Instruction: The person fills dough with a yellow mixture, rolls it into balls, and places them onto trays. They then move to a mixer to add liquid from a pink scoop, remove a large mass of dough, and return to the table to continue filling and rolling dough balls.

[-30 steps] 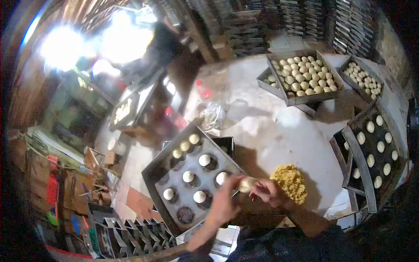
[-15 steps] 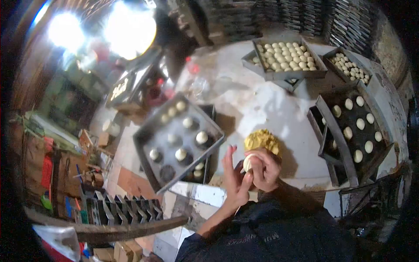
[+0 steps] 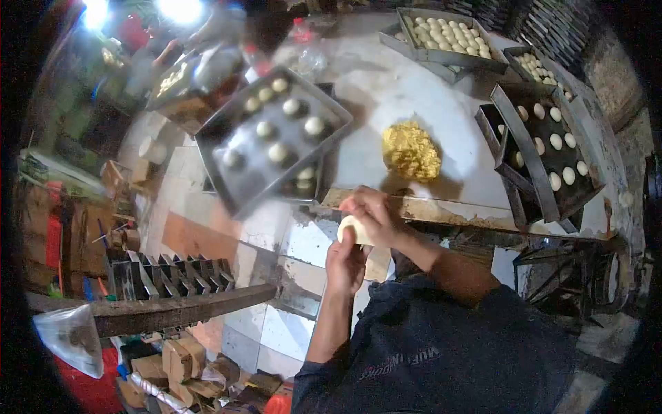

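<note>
1. The dough piece (image 3: 350, 232) is held off the bench (image 3: 455, 212), just before its edge; the left hand (image 3: 345, 263) cups it from below; the right hand (image 3: 376, 212) closes its grip on top.
2. Pressing evenly seems best; a thin rim may tear.

On the white table (image 3: 386, 83), near its front edge, a mound of yellow crumbly filling (image 3: 412, 150). At the left edge, overhanging it, a dark baking tray (image 3: 252, 176) dotted with well-spaced dough balls (image 3: 314, 125). At the right edge, a tilted dark tray (image 3: 525, 138) resting on another tray and bearing more pale dough rounds (image 3: 556, 141). Along the back edge, a metal pan (image 3: 455, 59) packed tight with small dough balls, and a smaller pan (image 3: 534, 65) just beside it toward the back right corner. Near the back left corner, a clear plastic bottle (image 3: 303, 50). Below the table, a tiled floor (image 3: 276, 338), a row of metal loaf moulds (image 3: 172, 276) and cardboard boxes (image 3: 179, 359).
</note>
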`<state>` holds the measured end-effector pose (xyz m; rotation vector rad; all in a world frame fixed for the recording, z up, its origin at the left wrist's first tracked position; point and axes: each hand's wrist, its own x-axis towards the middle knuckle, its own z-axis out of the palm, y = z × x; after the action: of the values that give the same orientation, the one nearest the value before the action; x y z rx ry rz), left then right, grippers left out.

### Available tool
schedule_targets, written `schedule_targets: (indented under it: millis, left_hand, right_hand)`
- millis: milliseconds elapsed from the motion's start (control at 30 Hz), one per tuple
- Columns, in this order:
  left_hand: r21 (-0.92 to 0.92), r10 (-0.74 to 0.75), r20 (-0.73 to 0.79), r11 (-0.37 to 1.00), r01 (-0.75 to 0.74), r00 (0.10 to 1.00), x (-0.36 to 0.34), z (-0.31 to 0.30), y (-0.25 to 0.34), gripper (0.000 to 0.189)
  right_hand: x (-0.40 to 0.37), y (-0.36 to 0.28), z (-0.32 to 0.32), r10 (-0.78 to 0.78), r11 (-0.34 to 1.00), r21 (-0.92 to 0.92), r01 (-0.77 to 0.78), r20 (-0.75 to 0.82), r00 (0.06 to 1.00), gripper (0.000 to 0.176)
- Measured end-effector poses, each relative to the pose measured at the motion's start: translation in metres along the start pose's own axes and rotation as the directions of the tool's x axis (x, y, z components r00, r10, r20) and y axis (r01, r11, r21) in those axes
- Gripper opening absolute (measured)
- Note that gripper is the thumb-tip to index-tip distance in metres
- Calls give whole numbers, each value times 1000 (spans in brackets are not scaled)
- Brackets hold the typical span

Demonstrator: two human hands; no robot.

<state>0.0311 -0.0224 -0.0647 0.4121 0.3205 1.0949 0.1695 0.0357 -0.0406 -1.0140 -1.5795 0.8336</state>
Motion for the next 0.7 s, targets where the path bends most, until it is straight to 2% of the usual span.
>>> schedule_targets:
  millis: [33,67,100,133,167,200,233,300,333,367,433,467,500,567,600,633,667,700]
  left_hand:
    - [132,7,-281,991,31,960,3,20,3,45]
    - [122,-10,-273,992,45,962,6,19,4,49]
    - [116,-17,-282,992,52,959,10,20,5,49]
    - [148,13,-270,989,29,963,15,23,7,48]
    - [183,43,-253,983,4,966,22,26,9,47]
    - [226,63,-174,974,-23,983,31,27,11,51]
    - [234,56,-174,972,-13,983,43,31,10,51]
    - [333,85,-145,942,-32,986,75,41,9,55]
    - [380,80,-145,925,-19,986,90,44,8,55]
    - [395,64,-141,919,-3,988,107,47,6,55]
    - [369,15,-170,928,49,985,138,48,0,55]
    - [384,-5,-174,920,73,985,151,47,-2,54]
    - [394,-23,-180,914,94,983,162,46,-5,54]
    - [442,-52,-184,888,130,982,183,39,-10,50]
    - [435,-25,-232,892,127,972,193,36,-15,46]
    - [437,-29,-243,889,136,970,202,39,-20,46]
    - [458,0,-336,874,163,942,212,41,-25,44]
    - [472,32,-428,860,194,903,221,43,-30,42]
  right_hand:
    - [3,14,-7,15,987,161,-16,3,1000,27]
    - [13,11,-29,128,991,-46,-126,45,991,26]
    - [18,28,-47,156,976,-141,-164,-63,986,17]
    - [26,56,-64,126,963,-207,-173,-222,967,9]
    - [35,87,-89,119,891,-402,-211,-240,963,13]
    - [40,88,-101,1,758,-623,-191,-291,957,25]
    - [43,103,-104,5,762,-616,-199,-302,953,25]
    - [50,140,-108,53,681,-697,-224,-258,965,39]
    - [52,144,-110,48,649,-740,-177,-192,980,39]
    - [55,149,-112,52,655,-730,-196,-214,975,39]
    - [64,148,-117,209,769,-573,-284,-195,958,28]
    - [68,154,-122,158,785,-572,-237,-185,970,17]
    - [69,156,-127,171,788,-560,-257,-201,964,17]
    - [77,145,-144,331,851,-321,-415,-286,899,19]
    - [84,124,-167,414,852,-253,-459,-212,885,25]
    - [85,133,-173,423,850,-244,-466,-209,882,25]
    - [84,143,-178,431,899,154,-410,-145,891,28]
    - [82,149,-181,418,788,530,-314,-85,904,32]
